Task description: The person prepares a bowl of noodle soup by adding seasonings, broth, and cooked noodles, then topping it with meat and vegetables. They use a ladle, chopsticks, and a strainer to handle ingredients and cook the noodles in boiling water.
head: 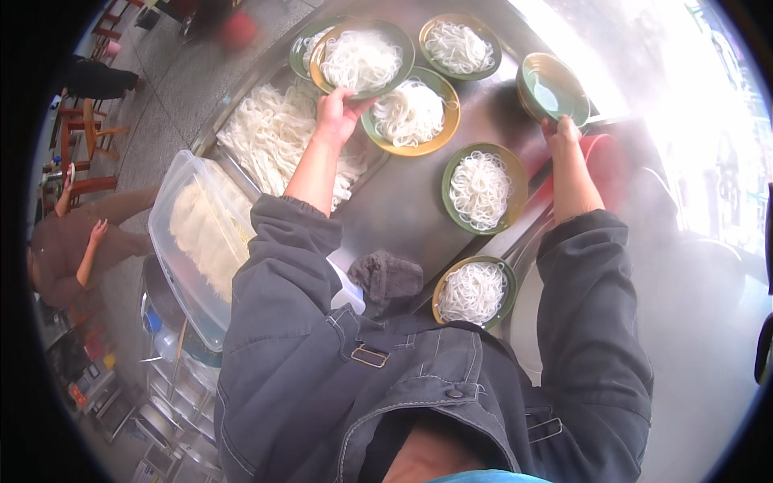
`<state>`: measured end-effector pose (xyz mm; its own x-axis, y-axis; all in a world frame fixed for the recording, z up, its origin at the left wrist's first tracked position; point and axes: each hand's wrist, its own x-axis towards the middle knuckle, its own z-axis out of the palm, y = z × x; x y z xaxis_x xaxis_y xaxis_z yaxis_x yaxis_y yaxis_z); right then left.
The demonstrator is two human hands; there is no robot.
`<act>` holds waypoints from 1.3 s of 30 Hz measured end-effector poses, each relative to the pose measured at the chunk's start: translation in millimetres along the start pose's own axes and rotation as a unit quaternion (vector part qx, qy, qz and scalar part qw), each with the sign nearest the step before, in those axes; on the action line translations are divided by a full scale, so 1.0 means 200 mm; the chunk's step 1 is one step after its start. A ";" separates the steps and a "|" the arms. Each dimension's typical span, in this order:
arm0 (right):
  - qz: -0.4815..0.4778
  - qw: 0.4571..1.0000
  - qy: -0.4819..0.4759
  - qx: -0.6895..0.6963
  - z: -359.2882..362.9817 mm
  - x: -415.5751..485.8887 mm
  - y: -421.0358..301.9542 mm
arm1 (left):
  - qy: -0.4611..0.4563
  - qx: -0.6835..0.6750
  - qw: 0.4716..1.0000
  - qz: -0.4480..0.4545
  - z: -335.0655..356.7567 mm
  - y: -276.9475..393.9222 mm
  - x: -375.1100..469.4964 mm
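Observation:
My left hand (339, 116) grips the near rim of a green and yellow bowl of white noodles (362, 59), held over part of another noodle bowl (302, 51). My right hand (563, 131) holds the rim of a bowl without noodles (552, 90), green inside; it seems stacked on another. Between the hands, on the steel counter, stand a noodle bowl (410, 113) and a farther one (460, 47). Nearer to me are two more noodle bowls, one at the counter's right part (481, 189) and one close to my body (474, 291).
A metal tray of loose white noodles (272, 133) lies left, beside a clear plastic tub with pale contents (202, 235). A dark cloth (386, 279) lies near my front. A red container (598, 157) stands right, amid steam. A person (78, 241) is at the far left.

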<state>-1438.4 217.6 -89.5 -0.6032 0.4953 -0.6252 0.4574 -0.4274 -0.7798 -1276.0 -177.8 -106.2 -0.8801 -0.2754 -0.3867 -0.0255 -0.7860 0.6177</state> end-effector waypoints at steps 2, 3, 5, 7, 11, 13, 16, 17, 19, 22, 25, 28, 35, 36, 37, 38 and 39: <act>0.012 0.999 -0.029 -0.038 -0.03 0.04 0.00 | 0.019 0.038 0.998 0.047 0.01 -0.01 -0.04; 0.010 0.998 -0.061 -0.020 -0.05 0.05 0.00 | 0.021 0.051 0.997 0.049 0.01 -0.02 -0.07; 0.041 0.995 -0.094 0.006 -0.07 0.02 -0.01 | 0.009 0.079 0.996 0.046 0.00 -0.02 -0.18; 0.099 0.989 -0.108 0.003 -0.07 -0.08 -0.02 | -0.002 0.104 0.994 0.040 0.00 -0.02 -0.31; 0.005 0.953 -0.250 -0.174 -0.11 -0.47 0.05 | -0.024 0.142 0.989 0.030 0.03 -0.06 -0.55; -0.160 0.857 -0.413 -0.263 -0.13 -0.65 0.10 | -0.020 0.149 0.989 -0.012 0.06 -0.10 -0.64; -0.286 0.768 -0.447 -0.358 -0.04 -0.75 0.12 | -0.009 0.123 0.991 -0.055 0.07 -0.14 -0.70; -0.317 0.756 -0.410 -0.401 -0.01 -0.73 0.12 | -0.028 0.103 0.993 -0.045 0.07 -0.14 -0.69; -0.411 0.705 -0.380 -0.436 0.11 -0.64 0.11 | -0.030 0.067 0.997 -0.039 0.07 -0.13 -0.62; -0.428 0.677 -0.337 -0.494 0.33 -0.44 0.13 | -0.019 0.104 0.994 -0.002 0.02 -0.04 -0.43; -0.485 0.630 -0.280 -0.538 0.53 -0.29 0.19 | 0.002 0.095 0.995 0.038 -0.03 0.03 -0.24; -0.526 0.603 -0.230 -0.553 0.73 -0.19 0.24 | 0.019 0.093 0.994 0.049 -0.09 0.07 -0.14; -0.465 0.576 -0.198 -0.643 0.88 -0.07 0.21 | -0.009 0.064 0.997 0.045 -0.10 0.08 -0.12; -0.477 0.585 -0.187 -0.629 0.87 -0.07 0.19 | 0.005 0.090 0.996 0.026 -0.10 0.09 -0.12; -0.449 0.643 -0.218 -0.581 0.86 -0.07 0.16 | -0.002 0.087 0.996 0.015 -0.09 0.10 -0.12; -0.409 0.698 -0.245 -0.535 0.85 -0.08 0.10 | -0.009 0.084 0.996 0.005 -0.09 0.11 -0.12; -0.363 0.743 -0.285 -0.484 0.84 -0.10 0.06 | -0.014 0.080 0.997 -0.002 -0.09 0.12 -0.12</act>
<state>-1530.6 75.5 -81.5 -0.9735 -0.1890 -0.1286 -0.0346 0.6781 -0.7341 -1247.1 -198.8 -94.2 -0.8930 -0.2548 -0.3710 -0.1025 -0.6874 0.7190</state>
